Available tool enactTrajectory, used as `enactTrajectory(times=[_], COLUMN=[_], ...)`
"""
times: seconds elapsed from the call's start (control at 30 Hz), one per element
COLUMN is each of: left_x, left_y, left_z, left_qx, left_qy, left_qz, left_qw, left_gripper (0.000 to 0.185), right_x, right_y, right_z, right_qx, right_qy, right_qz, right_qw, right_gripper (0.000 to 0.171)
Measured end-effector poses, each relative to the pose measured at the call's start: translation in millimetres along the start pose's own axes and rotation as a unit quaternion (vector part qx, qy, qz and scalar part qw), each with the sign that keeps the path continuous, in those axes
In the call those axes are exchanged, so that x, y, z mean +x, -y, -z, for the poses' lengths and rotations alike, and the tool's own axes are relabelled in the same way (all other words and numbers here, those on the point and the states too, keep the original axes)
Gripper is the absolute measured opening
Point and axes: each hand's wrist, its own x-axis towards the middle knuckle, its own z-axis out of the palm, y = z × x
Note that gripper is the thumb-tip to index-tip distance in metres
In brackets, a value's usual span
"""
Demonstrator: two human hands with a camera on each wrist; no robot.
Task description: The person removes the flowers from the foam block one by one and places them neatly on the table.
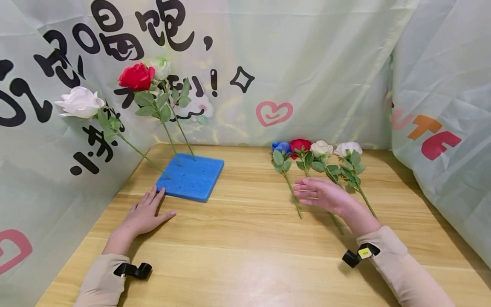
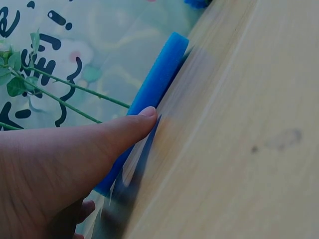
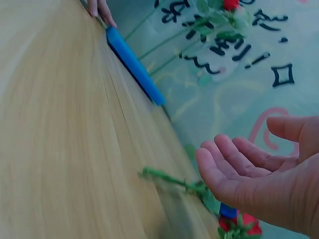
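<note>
My left hand (image 1: 143, 217) rests on the table with fingers spread, its fingertips at the near left corner of a blue foam block (image 1: 192, 181). Artificial roses stand in that foam: a pale pink one (image 1: 81, 103) leaning left, a red one (image 1: 137, 76) and a greenish-white one (image 1: 161, 67). Over the stems of several roses lying at the right, my right hand (image 1: 322, 196) hovers, fingers relaxed and holding nothing. Those are a blue rose (image 1: 281, 148), another red rose (image 1: 300, 146), a cream rose (image 1: 321, 148) and a whitish rose (image 1: 348, 149). The hand partly hides the middle stems.
The wooden table (image 1: 238, 251) extends toward me. Behind it hangs a printed curtain (image 1: 314, 64) with black lettering and a pink heart. More fabric (image 1: 445, 94) closes in the right side, and the left side is curtained too. Black camera mounts sit on both wrists.
</note>
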Motion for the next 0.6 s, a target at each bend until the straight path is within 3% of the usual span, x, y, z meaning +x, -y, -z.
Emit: enactTrajectory(times=[0.2, 0.37, 0.6], left_x=[-1.4, -0.8, 2.3], left_y=[0.4, 1.1, 2.7], left_z=[1.0, 1.5, -1.9], left_qx=[0.001, 0.004, 0.013], left_qy=[0.000, -0.002, 0.002], left_qz=[0.002, 0.001, 0.002], left_qw=[1.0000, 1.0000, 0.9999], left_gripper=[0.097, 0.097, 0.098], right_x=[5.5, 14.3, 34.2], right_y=[5.4, 9.4, 14.6], right_z=[-22.3, -40.5, -66.9], right_qx=[-0.001, -0.006, 0.003], right_qy=[0.015, 0.036, 0.033], right_qz=[0.013, 0.020, 0.015], right_qw=[1.000, 0.999, 0.999], right_gripper=[0.038, 0.046, 0.050])
